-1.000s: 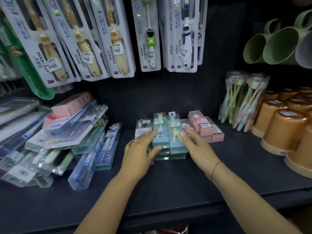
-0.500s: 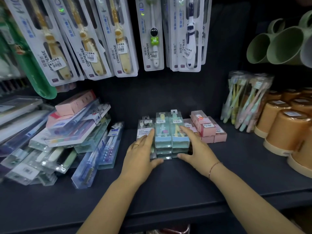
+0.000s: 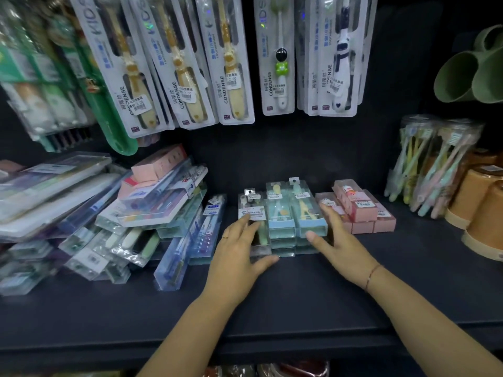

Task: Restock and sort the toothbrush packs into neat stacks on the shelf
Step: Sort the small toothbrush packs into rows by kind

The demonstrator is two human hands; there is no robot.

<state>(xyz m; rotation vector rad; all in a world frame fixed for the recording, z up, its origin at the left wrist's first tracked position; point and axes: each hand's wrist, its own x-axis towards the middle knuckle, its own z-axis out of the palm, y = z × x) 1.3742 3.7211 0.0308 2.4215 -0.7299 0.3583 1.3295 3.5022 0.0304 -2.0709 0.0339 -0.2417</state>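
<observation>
On the shelf, straight-fingered left grip and right grip touch "SOFT TOOTHBRUSH" packs.

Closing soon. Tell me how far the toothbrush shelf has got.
Done: the pink boxes sit in a tidy block, and the small blue packs are stacked square beside them. In hand: the left hand and right hand, fingers straight, press in on those middle stacks from either side. Left: the heap of long packs on the left lies crooked and tumbled.
</observation>
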